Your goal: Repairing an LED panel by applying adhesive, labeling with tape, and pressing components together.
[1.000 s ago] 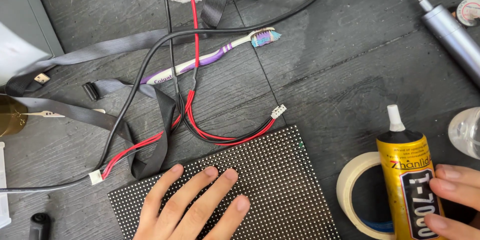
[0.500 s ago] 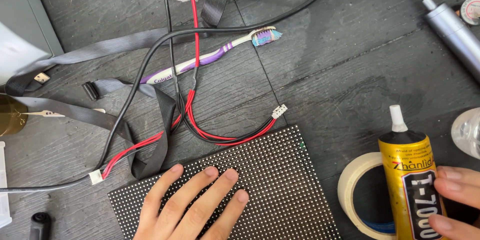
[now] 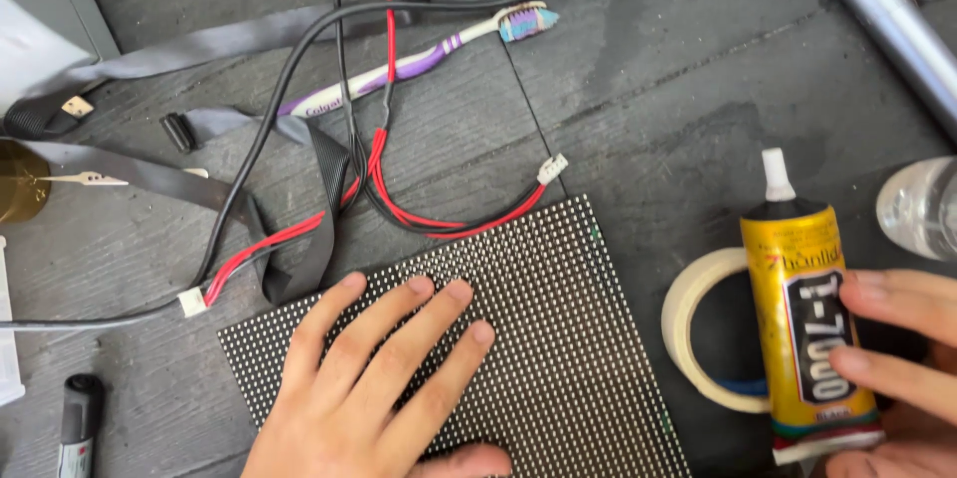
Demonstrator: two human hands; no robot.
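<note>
Yellow glue tube, white-nozzled, sits gripped in right hand fingers; left hand lies flat on dotted panel.

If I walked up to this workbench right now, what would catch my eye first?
Probably the left hand pressed flat on the black dotted panel at the bottom centre. Beside it, the right hand holds a yellow glue tube upright over a roll of tape, and a purple toothbrush lies among red and black wires above.

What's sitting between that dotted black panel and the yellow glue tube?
In the head view, a roll of pale tape lies between the dotted panel and the glue tube; the tube overlaps the roll's right side. Bare dark table shows otherwise.
</note>
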